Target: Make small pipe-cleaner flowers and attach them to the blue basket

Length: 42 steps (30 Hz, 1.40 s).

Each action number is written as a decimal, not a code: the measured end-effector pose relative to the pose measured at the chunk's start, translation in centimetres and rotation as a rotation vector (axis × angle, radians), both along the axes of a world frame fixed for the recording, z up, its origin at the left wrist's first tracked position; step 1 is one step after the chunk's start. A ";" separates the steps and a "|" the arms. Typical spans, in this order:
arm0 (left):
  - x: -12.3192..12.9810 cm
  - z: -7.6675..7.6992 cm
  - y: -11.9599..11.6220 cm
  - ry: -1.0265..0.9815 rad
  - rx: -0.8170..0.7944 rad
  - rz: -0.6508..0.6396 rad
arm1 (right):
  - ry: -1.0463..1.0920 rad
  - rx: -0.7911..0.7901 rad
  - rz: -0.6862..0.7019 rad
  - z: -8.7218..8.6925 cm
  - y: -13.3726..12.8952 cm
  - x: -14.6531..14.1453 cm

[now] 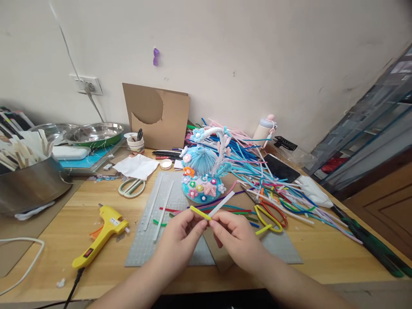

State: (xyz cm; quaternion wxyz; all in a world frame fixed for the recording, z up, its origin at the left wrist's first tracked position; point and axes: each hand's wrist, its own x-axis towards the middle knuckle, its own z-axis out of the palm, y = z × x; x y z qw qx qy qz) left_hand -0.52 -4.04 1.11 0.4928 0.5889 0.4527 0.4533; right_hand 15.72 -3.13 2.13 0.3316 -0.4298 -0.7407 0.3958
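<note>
Above the cutting mat, both hands are closed in fingertip pinches, their thumbs almost meeting. Between them is a short yellow pipe cleaner (200,212), its left end rising past my left hand (182,234). My right hand (240,240) pinches it near the lower end. A flat white strip (222,204) slants up to the right from the same fingertips; which hand grips it is hard to tell. Just behind stands a blue basket-like pipe cleaner craft (202,171) with small flowers and a tall white handle. Several coloured pipe cleaners (174,210) lie under and behind the hands.
A yellow hot glue gun (104,234) lies left of the grey cutting mat (137,253), with pale-handled scissors (131,187) behind it. Two clear sticks (164,210) rest on the mat. Piled pipe cleaners (247,159), a phone (281,167) and a bottle (264,130) are at right.
</note>
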 end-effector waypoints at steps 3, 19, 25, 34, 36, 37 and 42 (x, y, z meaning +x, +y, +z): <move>0.1 0.2 0.2 -0.013 -0.037 0.068 | 0.004 0.003 0.011 0.0 -0.1 -0.1; -1.2 1.9 -0.2 0.024 -0.165 -0.293 | 0.116 -0.877 0.463 0.8 4.2 2.0; -0.6 0.8 -0.4 0.443 0.020 -0.261 | -0.530 -0.130 0.467 4.7 4.3 0.9; -1.0 0.2 0.0 -0.250 -0.412 -0.056 | -0.415 0.372 0.161 2.7 -0.6 0.6; -1.2 0.4 -0.1 -0.359 -0.481 -0.086 | -0.219 0.164 0.140 1.6 0.0 0.8; -1.3 0.5 -0.2 -0.390 -0.498 -0.115 | -0.123 0.037 0.146 1.2 0.5 0.9; -1.8 0.8 -0.4 -0.242 -0.460 -0.343 | 0.024 -0.529 0.432 0.9 3.8 1.4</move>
